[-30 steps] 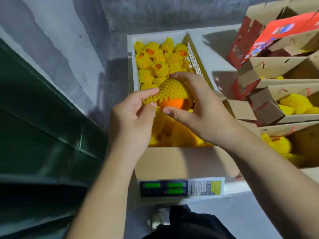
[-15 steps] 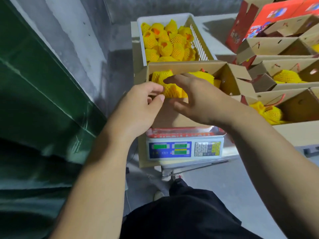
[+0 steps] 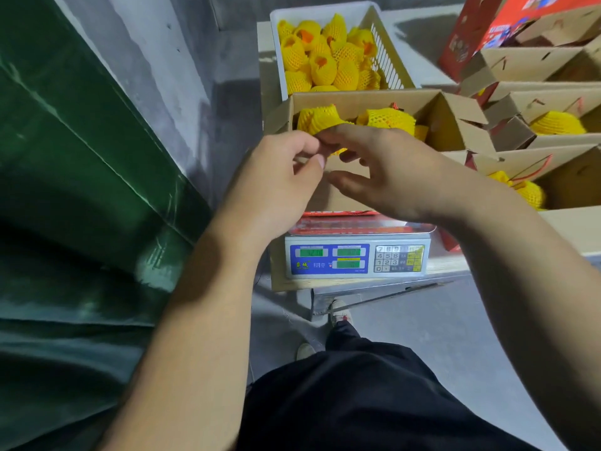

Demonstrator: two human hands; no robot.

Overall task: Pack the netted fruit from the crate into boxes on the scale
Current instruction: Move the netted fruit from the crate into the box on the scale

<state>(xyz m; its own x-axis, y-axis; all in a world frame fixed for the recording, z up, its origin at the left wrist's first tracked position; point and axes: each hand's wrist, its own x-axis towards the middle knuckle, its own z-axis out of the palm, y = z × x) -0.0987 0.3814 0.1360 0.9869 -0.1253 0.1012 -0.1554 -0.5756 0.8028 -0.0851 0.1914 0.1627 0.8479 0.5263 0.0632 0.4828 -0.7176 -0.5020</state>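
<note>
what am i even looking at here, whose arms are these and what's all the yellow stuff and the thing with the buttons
There is no machine here: a person wears a camera on the head, looking down, so the two bare arms are that person's own. There is only this one view.

The yellow things are fruit wrapped in foam net sleeves. A white plastic crate at the back holds a pile of them. In front of it an open cardboard box sits on an electronic scale, the thing with the keypad and green displays; the readings are too blurred to read.

The left hand and right hand meet over the box's near left corner, fingers pinching the yellow net of a fruit there. A second netted fruit lies deeper in the box. More open boxes, some with fruit in them, stand to the right.
</note>
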